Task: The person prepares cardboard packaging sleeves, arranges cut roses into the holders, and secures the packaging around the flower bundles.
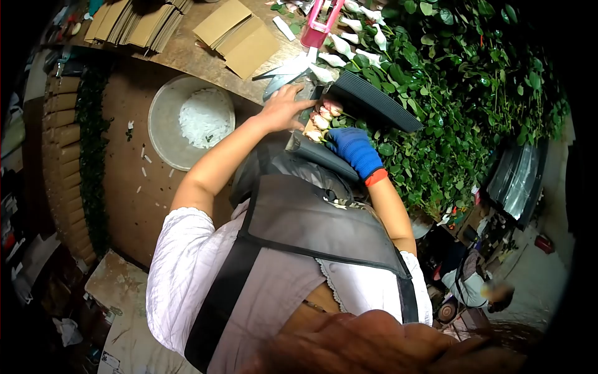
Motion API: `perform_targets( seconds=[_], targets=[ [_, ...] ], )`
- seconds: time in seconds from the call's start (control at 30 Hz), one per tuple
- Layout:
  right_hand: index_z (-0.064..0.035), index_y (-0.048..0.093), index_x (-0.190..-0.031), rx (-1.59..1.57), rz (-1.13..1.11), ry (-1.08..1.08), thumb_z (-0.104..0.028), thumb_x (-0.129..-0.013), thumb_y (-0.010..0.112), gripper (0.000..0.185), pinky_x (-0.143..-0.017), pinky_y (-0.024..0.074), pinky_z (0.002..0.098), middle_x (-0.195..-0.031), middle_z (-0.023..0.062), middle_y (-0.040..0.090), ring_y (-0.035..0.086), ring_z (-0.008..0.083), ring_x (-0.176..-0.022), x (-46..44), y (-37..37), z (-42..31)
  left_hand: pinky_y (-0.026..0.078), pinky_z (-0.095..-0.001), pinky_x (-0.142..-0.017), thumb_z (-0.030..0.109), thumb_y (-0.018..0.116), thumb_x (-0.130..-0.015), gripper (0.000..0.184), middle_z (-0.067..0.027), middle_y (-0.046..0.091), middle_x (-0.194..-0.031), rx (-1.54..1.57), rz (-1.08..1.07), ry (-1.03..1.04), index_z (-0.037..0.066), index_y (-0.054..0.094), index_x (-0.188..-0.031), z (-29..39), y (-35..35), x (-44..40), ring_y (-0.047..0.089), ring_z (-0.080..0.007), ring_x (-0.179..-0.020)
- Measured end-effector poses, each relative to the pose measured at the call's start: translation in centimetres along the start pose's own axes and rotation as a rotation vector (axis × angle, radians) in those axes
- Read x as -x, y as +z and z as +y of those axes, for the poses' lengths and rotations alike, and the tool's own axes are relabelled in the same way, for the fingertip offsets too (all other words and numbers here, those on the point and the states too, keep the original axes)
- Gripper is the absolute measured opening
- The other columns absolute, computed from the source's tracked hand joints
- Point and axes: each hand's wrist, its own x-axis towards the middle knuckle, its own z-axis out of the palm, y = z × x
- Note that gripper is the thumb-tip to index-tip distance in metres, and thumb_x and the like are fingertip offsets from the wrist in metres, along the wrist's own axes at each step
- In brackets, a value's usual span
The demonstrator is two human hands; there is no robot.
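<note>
Pale pink roses [321, 118] lie in a row inside a dark ribbed trough [374, 100] at the bench edge. My bare left hand [285, 108] is at the trough's left end beside the rose heads, fingers spread, with nothing held in it. My right hand [353, 148], in a blue knitted glove, is just right of the lowest roses, its fingers curled down among the stems; what they hold is hidden. Scissors [293, 70] lie beyond my left hand. Near them are a pink tape dispenser [319, 26] and several white-wrapped buds [341, 46].
Cardboard sheets [240, 38] and a cardboard stack [134, 23] lie on the wooden bench [180, 59]. A round tub [163, 128] with white scraps stands below left. Leafy stems [436, 124] are heaped at right. Another person [470, 283] is at lower right.
</note>
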Motion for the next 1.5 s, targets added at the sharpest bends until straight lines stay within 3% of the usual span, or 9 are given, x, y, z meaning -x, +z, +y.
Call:
perform_targets(
  seconds=[0.2,0.37,0.4,0.5,0.53,0.63,0.8,1.07,1.5],
  targets=[
    [-0.0138,0.065,-0.101,0.041,-0.064,-0.074,-0.039,-0.089,0.064,0.028,-0.075,0.0519,0.0474,-0.088,0.0148,0.07,0.068,0.0354,-0.085,-0.9,0.4,0.4,0.031,-0.051,-0.109,0.033,0.088,-0.068,0.082,-0.0184,0.037,-0.151,-0.048,-0.067,-0.03,0.027,0.052,-0.142,0.9,-0.2,0.0,0.029,-0.0389,-0.141],
    [-0.0132,0.068,-0.1,0.032,-0.063,0.173,-0.039,-0.088,0.064,0.029,-0.076,0.054,0.0467,-0.094,0.0145,0.072,0.07,0.0319,-0.09,-0.2,-4.9,-1.3,0.029,-0.0528,-0.11,0.022,0.077,-0.078,0.073,-0.019,0.036,-0.15,0.121,-0.002,-0.053,0.025,0.048,-0.145,0.3,0.3,0.9,0.029,-0.0405,-0.14],
    [-0.0133,0.068,-0.1,0.054,-0.075,0.257,-0.039,-0.088,0.065,0.029,-0.076,0.054,0.0469,-0.094,0.0141,0.072,0.07,0.032,-0.09,-0.6,-5.3,-1.7,0.035,-0.0494,-0.107,0.017,0.068,-0.079,0.054,-0.0192,0.046,-0.139,0.133,0.157,-0.058,0.018,0.059,-0.132,0.7,0.8,1.0,0.039,-0.0387,-0.132],
    [-0.0143,0.068,-0.102,0.138,-0.055,0.177,-0.04,-0.088,0.066,0.03,-0.074,0.0542,0.0468,-0.093,0.013,0.072,0.07,0.0324,-0.089,-2.7,-0.6,-0.4,0.042,-0.0447,-0.099,0.016,0.067,-0.08,0.035,-0.0171,0.055,-0.123,0.285,0.212,-0.221,0.012,0.065,-0.115,1.7,0.6,0.8,0.048,-0.0366,-0.12],
    [-0.0141,0.068,-0.102,0.131,-0.028,0.164,-0.041,-0.087,0.066,0.03,-0.074,0.054,0.0458,-0.092,0.0122,0.072,0.07,0.0319,-0.089,-2.6,-1.1,-0.6,0.046,-0.0424,-0.091,0.015,0.067,-0.08,0.022,-0.0137,0.06,-0.104,0.273,0.336,-0.186,0.009,0.066,-0.101,2.3,0.6,0.7,0.056,-0.0337,-0.105],
    [-0.0144,0.067,-0.098,-0.026,0.095,0.169,-0.041,-0.088,0.066,0.029,-0.074,0.0534,0.0454,-0.091,0.011,0.072,0.069,0.0307,-0.089,-1.1,-1.2,0.1,0.049,-0.0388,-0.084,0.014,0.067,-0.082,0.022,-0.0105,0.063,-0.095,0.397,0.238,-0.203,0.009,0.066,-0.103,3.1,0.0,0.9,0.06,-0.0281,-0.094],
    [-0.015,0.071,-0.111,-0.561,0.327,0.219,-0.033,-0.085,0.074,0.032,-0.081,0.0542,0.0365,-0.102,0.0102,0.073,0.069,0.0302,-0.091,1.6,1.3,2.6,0.047,-0.0239,-0.069,0.016,0.078,-0.085,0.031,-0.0021,0.064,-0.085,0.782,0.026,-0.188,0.003,0.064,-0.109,5.1,-0.9,0.7,0.058,-0.0069,-0.075],
    [-0.0111,0.07,-0.115,-0.711,0.4,0.191,-0.022,-0.087,0.073,0.03,-0.084,0.0535,0.0328,-0.105,0.0105,0.073,0.071,0.0258,-0.093,2.3,1.6,2.6,0.047,-0.0206,-0.069,0.005,0.069,-0.09,0.037,0.0022,0.062,-0.084,0.914,-0.03,-0.009,0.006,0.063,-0.126,5.5,0.1,-1.7,0.054,-0.0022,-0.076],
    [-0.0112,0.07,-0.115,-0.651,0.436,0.148,-0.02,-0.086,0.073,0.03,-0.082,0.0543,0.0355,-0.105,0.0125,0.072,0.07,0.0308,-0.094,2.1,1.8,2.8,0.045,-0.0195,-0.068,0.004,0.071,-0.09,0.029,0.0022,0.056,-0.083,1.023,-0.011,0.017,0.001,0.059,-0.117,5.5,1.5,-2.1,0.052,-0.0026,-0.075]
  ],
)
